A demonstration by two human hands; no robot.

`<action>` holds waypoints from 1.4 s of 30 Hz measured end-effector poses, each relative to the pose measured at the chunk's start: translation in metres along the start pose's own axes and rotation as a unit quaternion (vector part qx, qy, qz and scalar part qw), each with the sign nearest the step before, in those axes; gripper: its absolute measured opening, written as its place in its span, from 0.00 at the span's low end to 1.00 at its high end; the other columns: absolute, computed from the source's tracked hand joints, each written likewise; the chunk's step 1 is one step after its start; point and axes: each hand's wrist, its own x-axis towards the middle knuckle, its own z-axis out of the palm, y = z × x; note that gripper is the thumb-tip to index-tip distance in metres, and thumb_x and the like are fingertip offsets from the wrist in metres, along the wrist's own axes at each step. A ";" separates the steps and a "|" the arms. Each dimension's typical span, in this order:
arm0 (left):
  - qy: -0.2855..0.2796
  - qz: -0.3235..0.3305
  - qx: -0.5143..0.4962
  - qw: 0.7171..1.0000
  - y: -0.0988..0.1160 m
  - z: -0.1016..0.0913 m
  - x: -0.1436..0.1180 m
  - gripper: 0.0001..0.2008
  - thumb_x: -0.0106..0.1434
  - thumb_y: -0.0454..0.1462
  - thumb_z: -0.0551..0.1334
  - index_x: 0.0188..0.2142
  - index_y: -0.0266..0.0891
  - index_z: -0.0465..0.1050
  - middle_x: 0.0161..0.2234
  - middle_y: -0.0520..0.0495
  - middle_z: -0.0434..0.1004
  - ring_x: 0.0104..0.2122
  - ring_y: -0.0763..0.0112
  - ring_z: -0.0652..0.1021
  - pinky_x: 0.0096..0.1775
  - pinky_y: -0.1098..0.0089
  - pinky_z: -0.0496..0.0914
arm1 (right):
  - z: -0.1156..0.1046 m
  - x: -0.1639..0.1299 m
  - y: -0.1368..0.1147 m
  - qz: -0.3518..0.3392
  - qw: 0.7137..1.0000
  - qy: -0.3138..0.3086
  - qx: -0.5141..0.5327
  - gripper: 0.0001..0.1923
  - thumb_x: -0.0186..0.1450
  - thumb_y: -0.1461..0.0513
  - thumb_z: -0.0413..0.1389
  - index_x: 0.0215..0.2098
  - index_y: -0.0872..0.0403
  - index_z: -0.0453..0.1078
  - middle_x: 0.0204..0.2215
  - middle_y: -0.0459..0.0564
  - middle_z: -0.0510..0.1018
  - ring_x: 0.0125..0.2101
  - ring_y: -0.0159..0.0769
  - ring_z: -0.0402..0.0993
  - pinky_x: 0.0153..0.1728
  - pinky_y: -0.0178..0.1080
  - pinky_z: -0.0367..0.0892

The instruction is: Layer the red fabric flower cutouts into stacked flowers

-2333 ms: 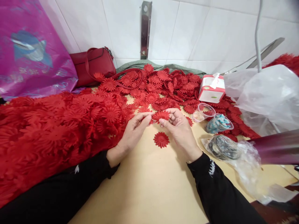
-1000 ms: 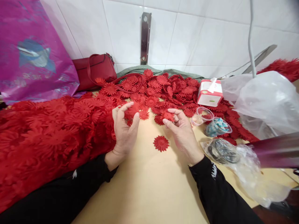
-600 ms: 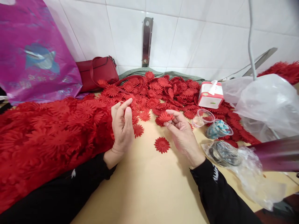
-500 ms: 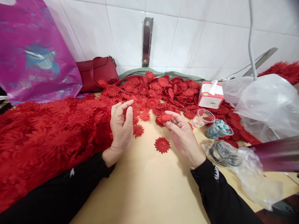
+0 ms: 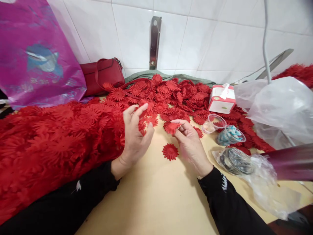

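My right hand (image 5: 192, 143) pinches a red fabric flower (image 5: 172, 126) between thumb and fingers, a little above the table. My left hand (image 5: 137, 135) holds nothing; its thumb and fingers are spread, with the palm side toward the right hand. On the bare table between and below the hands lies a single red flower (image 5: 170, 152), flat with pointed petals. Just beyond the left hand's fingers are loose red flowers at the edge of a large heap (image 5: 61, 140), which fills the left side.
A purple plastic bag (image 5: 41, 55) and a red handbag (image 5: 102, 75) stand at the back left. To the right are a tissue box (image 5: 222, 103), a clear cup with blue-and-white contents (image 5: 230, 135), a plastic-wrapped dark roll (image 5: 236, 160) and a purple cylinder (image 5: 290, 161).
My left hand has moved right, toward the right hand, and its thumb and fingers have spread apart. The right hand still holds the flower, having shifted only slightly.
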 end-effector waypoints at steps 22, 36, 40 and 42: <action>-0.081 -0.219 -0.347 0.908 0.004 0.010 0.002 0.30 0.63 0.38 0.71 0.63 0.42 0.69 0.31 0.54 0.76 0.29 0.75 0.74 0.35 0.72 0.71 | 0.005 -0.010 0.000 -0.119 0.973 -0.030 -0.197 0.14 0.70 0.56 0.61 0.53 0.47 0.71 0.47 0.49 0.76 0.46 0.38 0.74 0.50 0.43 0.70; -0.126 -0.258 -0.419 0.861 0.012 0.009 0.003 0.20 0.55 0.44 0.78 0.41 0.41 0.73 0.21 0.61 0.62 0.21 0.79 0.62 0.26 0.74 0.59 | 0.008 -0.008 -0.004 -0.075 0.988 -0.051 -0.128 0.19 0.64 0.54 0.68 0.51 0.46 0.73 0.43 0.45 0.76 0.43 0.34 0.71 0.46 0.37 0.70; -0.147 -0.264 -0.414 0.858 0.016 0.007 0.003 0.20 0.55 0.44 0.78 0.37 0.41 0.70 0.21 0.62 0.62 0.21 0.79 0.62 0.26 0.74 0.58 | 0.008 -0.009 -0.003 -0.021 0.993 -0.075 -0.091 0.13 0.63 0.54 0.69 0.40 0.49 0.73 0.33 0.41 0.72 0.33 0.30 0.67 0.37 0.35 0.67; -0.154 -0.273 -0.416 0.854 0.016 0.006 0.003 0.20 0.56 0.44 0.77 0.36 0.41 0.68 0.22 0.61 0.65 0.22 0.79 0.63 0.27 0.74 0.59 | 0.008 -0.010 -0.002 0.004 0.994 -0.089 -0.059 0.12 0.63 0.55 0.69 0.36 0.49 0.72 0.31 0.40 0.71 0.31 0.29 0.66 0.35 0.34 0.66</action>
